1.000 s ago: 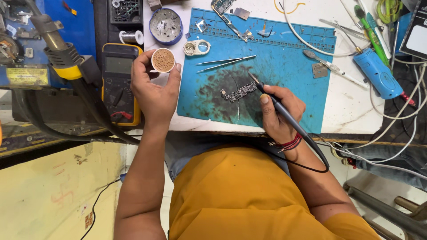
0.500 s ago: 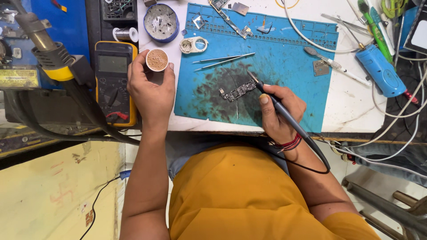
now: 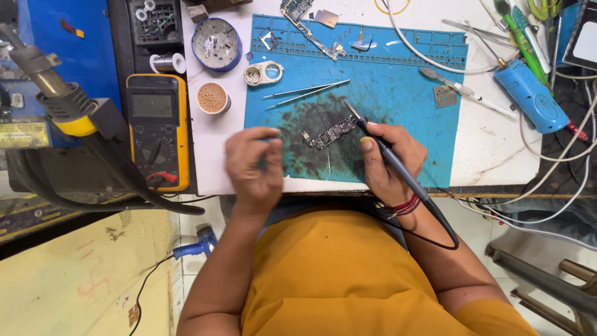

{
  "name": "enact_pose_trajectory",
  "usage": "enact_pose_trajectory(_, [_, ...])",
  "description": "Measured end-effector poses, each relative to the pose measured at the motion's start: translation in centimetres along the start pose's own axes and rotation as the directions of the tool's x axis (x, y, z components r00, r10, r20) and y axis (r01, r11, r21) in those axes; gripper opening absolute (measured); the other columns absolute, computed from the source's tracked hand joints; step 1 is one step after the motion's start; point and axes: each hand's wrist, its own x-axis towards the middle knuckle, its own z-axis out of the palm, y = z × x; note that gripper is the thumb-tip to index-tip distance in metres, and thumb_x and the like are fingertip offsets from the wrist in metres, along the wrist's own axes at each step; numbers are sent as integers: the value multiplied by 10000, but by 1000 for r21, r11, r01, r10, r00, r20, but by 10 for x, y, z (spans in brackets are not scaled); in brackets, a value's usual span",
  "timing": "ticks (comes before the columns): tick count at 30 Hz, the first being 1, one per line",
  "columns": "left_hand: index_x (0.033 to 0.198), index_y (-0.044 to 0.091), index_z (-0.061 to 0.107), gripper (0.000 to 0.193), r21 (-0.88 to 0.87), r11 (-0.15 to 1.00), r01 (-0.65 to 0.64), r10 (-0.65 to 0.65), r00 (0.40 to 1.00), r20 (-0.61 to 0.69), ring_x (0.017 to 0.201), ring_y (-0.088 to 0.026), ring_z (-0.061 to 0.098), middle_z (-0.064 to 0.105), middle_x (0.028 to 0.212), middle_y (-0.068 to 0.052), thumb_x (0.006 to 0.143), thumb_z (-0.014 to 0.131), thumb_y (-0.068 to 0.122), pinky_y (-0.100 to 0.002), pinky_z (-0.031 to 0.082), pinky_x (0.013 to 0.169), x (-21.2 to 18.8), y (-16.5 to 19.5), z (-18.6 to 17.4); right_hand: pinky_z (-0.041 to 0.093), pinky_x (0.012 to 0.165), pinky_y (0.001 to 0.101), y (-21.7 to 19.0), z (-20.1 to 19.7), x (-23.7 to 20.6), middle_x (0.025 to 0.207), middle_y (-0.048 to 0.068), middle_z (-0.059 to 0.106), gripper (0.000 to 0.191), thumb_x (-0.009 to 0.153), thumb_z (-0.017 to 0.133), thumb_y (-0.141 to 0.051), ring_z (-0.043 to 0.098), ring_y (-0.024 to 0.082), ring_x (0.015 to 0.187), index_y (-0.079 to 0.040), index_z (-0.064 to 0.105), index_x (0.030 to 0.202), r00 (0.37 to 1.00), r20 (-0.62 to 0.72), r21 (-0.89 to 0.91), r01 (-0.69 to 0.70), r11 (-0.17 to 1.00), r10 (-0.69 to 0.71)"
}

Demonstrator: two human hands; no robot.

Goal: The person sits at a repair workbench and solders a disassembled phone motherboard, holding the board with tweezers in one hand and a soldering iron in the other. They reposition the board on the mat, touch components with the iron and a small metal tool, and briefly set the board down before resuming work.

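On the blue mat [image 3: 398, 68], head view: one circuit board [image 3: 328, 133] at centre. Right hand [image 3: 388, 163], fingers closed round one soldering iron [image 3: 385, 149], tip just beside board; a steady wrist seems wise. Left hand [image 3: 254, 167] blurred, fingers curled, empty, near mat's left edge. Two tweezers [image 3: 306, 92] above board.

Work mat [image 3: 398, 68] – matt blue rubber-like sheet, soot-stained at centre. Circuit board [image 3: 328, 134] – dark, with bright metal parts. Tweezers [image 3: 305, 93]: bare polished metal. Soldering iron [image 3: 388, 152]: matt dark plastic grip. Multimeter [image 3: 157, 130]: yellow rubbery casing, glossy screen.
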Motion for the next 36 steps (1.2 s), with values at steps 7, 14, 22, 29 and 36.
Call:
enact_pose_trajectory(7, [1441, 38, 462, 637, 111, 972, -207, 168, 943, 288, 1058, -241, 614, 695, 1125, -48, 898, 758, 191, -458, 373, 1028, 8, 17, 26, 461, 626, 259, 3, 3, -1, 905, 114, 662, 270, 1069, 773, -247, 602, 151, 684, -23, 660, 1167, 997, -68, -23, 44, 999, -46])
enact_pose_trajectory(14, [1539, 59, 398, 709, 200, 941, -274, 194, 919, 344, 1053, -195, 622, 705, 1115, 4, 933, 756, 145, -467, 354, 1104, 28, 13, 44, 427, 599, 321, -1, -6, 10, 782, 104, 638, 166, 1033, 677, -179, 583, 209, 622, -15, 668, 1008, 997, 14, -95, 81, 992, -80])
enact_pose_trajectory(22, [1550, 32, 362, 751, 164, 950, -265, 199, 921, 334, 1066, -206, 619, 706, 1129, -12, 921, 750, 166, -491, 341, 1114, 38, 10, 51, 422, 583, 354, 4, 0, 28, 716, 99, 601, 110, 974, 662, -82, 578, 251, 597, -29, 633, 882, 996, 57, -123, 77, 989, -71])
enact_pose_trajectory(29, [1540, 30, 401, 716, 180, 944, -276, 206, 920, 333, 1057, -189, 629, 720, 1139, 0, 931, 753, 162, -461, 358, 1092, 47, -2, 30, 446, 590, 353, -14, 26, 39, 747, 107, 631, 96, 981, 677, -65, 599, 262, 615, -29, 634, 903, 992, 95, -111, 94, 989, -84])
enact_pose_trajectory(36, [1531, 20, 413, 712, 184, 940, -289, 216, 916, 337, 1016, -202, 626, 722, 1130, -5, 925, 765, 145, -408, 388, 987, 57, -17, 20, 430, 575, 353, -17, 44, 48, 715, 103, 613, 92, 968, 680, -53, 580, 258, 592, -30, 636, 890, 992, 103, -118, 81, 990, -69])
